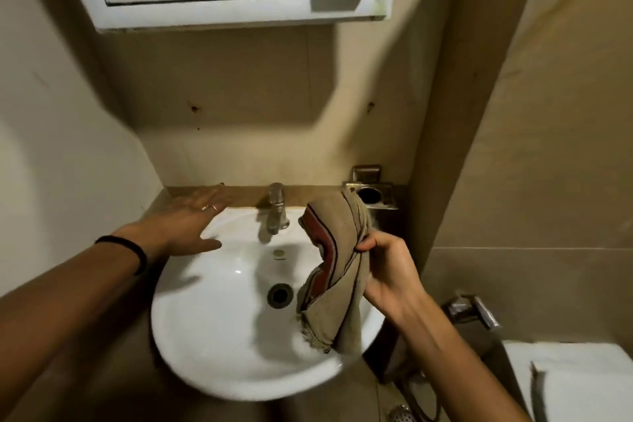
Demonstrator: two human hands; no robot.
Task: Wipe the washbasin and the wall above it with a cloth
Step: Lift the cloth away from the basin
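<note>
Washbasin [219, 336], white and round, sits below a beige wall [239, 106]. Right hand [387, 274] pinches a hanging brown cloth [337, 271] above the basin's right side. Left hand [190, 223], fingers straight and spread, hovers over its back-left rim. Wiping seems not yet begun.

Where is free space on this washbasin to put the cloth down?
The white round washbasin is bare on its near-left slope, between the dark drain and the front rim. It is crowded behind: left hand, steel tap, and the hanging beige cloth at right.
</note>
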